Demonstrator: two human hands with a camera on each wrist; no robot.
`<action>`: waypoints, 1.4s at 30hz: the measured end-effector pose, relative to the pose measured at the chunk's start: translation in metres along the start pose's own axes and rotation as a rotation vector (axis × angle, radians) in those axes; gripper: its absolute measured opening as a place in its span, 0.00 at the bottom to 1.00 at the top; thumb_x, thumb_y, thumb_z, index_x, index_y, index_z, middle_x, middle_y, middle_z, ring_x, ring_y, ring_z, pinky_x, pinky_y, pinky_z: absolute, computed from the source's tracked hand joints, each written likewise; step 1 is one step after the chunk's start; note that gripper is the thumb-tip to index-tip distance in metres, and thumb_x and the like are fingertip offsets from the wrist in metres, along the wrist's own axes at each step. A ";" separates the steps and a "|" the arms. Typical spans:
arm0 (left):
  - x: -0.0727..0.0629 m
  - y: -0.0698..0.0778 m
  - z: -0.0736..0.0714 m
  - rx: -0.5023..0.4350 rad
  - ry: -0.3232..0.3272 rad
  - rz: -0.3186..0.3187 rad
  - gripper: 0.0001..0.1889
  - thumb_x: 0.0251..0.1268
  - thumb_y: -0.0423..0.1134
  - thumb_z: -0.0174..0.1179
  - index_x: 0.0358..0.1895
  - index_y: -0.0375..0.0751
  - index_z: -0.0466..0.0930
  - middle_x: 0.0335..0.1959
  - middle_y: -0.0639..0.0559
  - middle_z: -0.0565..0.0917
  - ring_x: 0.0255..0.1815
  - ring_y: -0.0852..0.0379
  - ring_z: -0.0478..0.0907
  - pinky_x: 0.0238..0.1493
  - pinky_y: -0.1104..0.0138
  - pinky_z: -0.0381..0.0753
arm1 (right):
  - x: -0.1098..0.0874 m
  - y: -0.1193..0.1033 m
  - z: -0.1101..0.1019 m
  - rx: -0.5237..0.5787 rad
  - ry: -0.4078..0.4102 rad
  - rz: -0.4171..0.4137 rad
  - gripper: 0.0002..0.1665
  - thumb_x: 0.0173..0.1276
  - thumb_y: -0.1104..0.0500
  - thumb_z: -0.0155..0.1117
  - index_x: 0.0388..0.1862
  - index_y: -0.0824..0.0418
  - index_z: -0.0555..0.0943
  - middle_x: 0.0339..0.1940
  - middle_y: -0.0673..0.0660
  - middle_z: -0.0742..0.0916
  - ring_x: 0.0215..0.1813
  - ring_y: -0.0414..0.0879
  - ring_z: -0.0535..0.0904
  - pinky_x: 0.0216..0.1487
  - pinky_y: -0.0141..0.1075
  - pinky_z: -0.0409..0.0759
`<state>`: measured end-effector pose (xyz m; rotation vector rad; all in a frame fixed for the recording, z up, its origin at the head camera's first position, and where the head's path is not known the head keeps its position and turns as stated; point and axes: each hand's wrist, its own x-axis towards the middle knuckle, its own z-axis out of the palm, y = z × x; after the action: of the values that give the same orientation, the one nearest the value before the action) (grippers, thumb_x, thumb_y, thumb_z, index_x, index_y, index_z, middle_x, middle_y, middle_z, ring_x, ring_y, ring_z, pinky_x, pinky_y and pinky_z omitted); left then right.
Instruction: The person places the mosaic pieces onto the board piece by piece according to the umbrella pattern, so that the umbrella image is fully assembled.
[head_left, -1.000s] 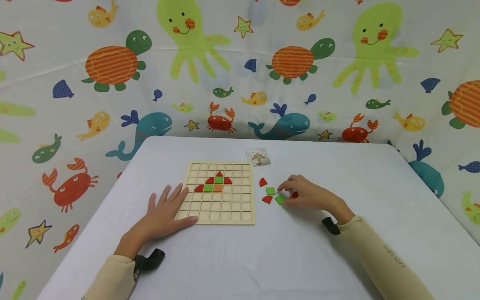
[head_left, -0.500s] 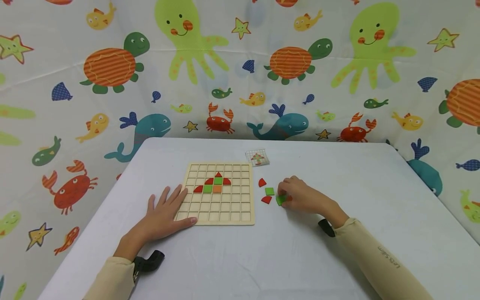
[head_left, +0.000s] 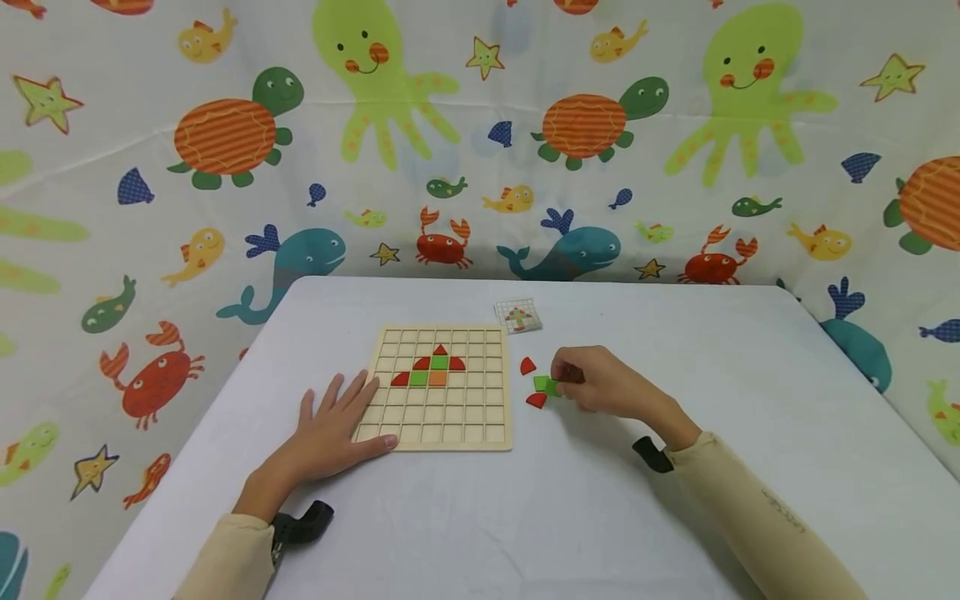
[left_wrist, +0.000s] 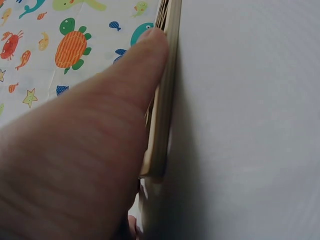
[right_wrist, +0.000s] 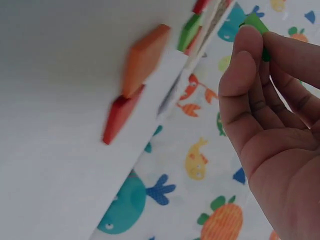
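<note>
My left hand (head_left: 322,437) rests with fingers spread on the left edge of a wooden grid board (head_left: 468,412). In the left wrist view its thumb (left_wrist: 110,95) lies along the board's edge. Red, green and orange tiles fill several squares, with a red triangle (head_left: 440,350) topmost. To the board's right, my right hand (head_left: 600,383) pinches a green tile (right_wrist: 257,25) between thumb and forefinger. A second green square tile (head_left: 541,383) lies just left of the pinched one, between two red rounded tiles. The right hand hides part of the table from the head view.
Behind the board's right corner lies a small pattern card (head_left: 517,316). The right wrist view shows an orange tile (right_wrist: 145,60) and a red tile (right_wrist: 122,117) on the white table (head_left: 465,517). A curtain with sea animals hangs behind.
My right hand has moved a little left and taken the green tile between its fingertips, shifting it up beside the other green square. The left hand stays on the board.
</note>
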<state>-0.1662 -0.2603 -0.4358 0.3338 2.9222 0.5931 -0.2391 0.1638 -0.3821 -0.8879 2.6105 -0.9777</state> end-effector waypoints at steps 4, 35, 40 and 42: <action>0.000 -0.001 0.003 0.006 0.005 -0.009 0.58 0.65 0.75 0.61 0.86 0.37 0.54 0.87 0.34 0.50 0.86 0.27 0.35 0.74 0.27 0.25 | 0.013 -0.009 -0.001 -0.002 0.047 -0.077 0.06 0.72 0.70 0.71 0.43 0.61 0.84 0.35 0.49 0.86 0.37 0.46 0.80 0.41 0.38 0.84; -0.005 0.004 -0.001 0.008 -0.001 -0.022 0.58 0.65 0.75 0.60 0.87 0.38 0.55 0.88 0.35 0.51 0.86 0.27 0.35 0.75 0.27 0.25 | 0.127 -0.052 0.033 -0.017 -0.112 -0.234 0.03 0.73 0.68 0.66 0.41 0.62 0.84 0.36 0.51 0.87 0.38 0.44 0.83 0.45 0.35 0.83; -0.005 0.004 -0.001 0.008 0.006 -0.016 0.58 0.65 0.75 0.61 0.86 0.38 0.55 0.88 0.35 0.51 0.86 0.27 0.35 0.75 0.27 0.26 | 0.131 -0.050 0.038 -0.031 -0.138 -0.223 0.01 0.74 0.67 0.67 0.41 0.64 0.85 0.33 0.51 0.86 0.36 0.43 0.81 0.42 0.34 0.81; -0.005 0.004 -0.001 0.007 0.011 -0.013 0.58 0.65 0.74 0.62 0.86 0.38 0.56 0.87 0.35 0.51 0.86 0.27 0.36 0.75 0.27 0.26 | 0.132 -0.049 0.041 -0.050 -0.152 -0.208 0.02 0.74 0.66 0.68 0.41 0.65 0.85 0.32 0.51 0.85 0.36 0.43 0.79 0.41 0.33 0.79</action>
<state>-0.1605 -0.2586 -0.4330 0.3128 2.9354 0.5856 -0.3050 0.0334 -0.3795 -1.2159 2.4619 -0.8582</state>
